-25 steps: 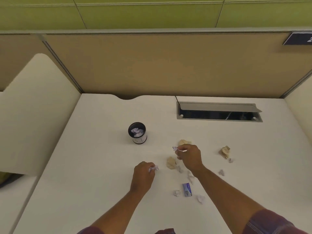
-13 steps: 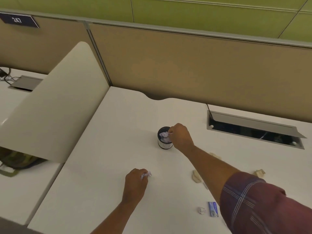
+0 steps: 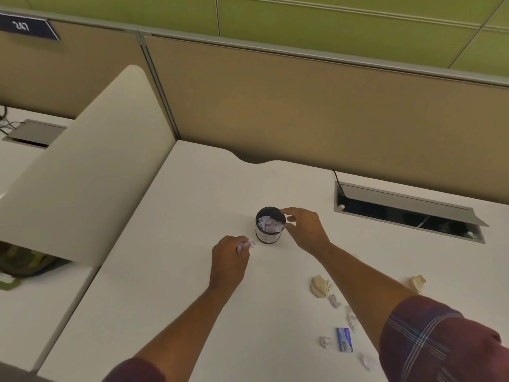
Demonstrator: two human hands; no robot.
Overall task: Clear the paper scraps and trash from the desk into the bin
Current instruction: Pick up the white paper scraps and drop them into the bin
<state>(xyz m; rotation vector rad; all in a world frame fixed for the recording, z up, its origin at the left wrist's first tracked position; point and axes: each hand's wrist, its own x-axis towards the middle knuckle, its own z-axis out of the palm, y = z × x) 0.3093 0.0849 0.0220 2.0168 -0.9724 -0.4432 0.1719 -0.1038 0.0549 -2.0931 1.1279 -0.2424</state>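
Note:
A small round black bin (image 3: 268, 236) stands mid-desk with several white paper scraps inside. My right hand (image 3: 304, 228) hovers at its right rim, fingers apart and holding nothing. My left hand (image 3: 230, 259) is just left of and below the bin, closed around a crumpled white paper scrap (image 3: 245, 246). On the white desk (image 3: 170, 271) to the right lie a beige crumpled wad (image 3: 319, 285), a second beige wad (image 3: 417, 282), small white scraps (image 3: 325, 341) and a blue wrapper (image 3: 344, 339). My right forearm hides part of the scraps.
A tan partition wall (image 3: 303, 106) runs along the desk's back. An open cable hatch (image 3: 407, 213) is set in the desk at the right. A cream side divider (image 3: 82, 166) rises at the left, with a neighbouring desk and a bag (image 3: 24, 260) beyond it.
My right hand carried a scrap from the pile to the bin and has let it go, opening its fingers. My left hand moved up toward the bin with its scrap. The view swung left.

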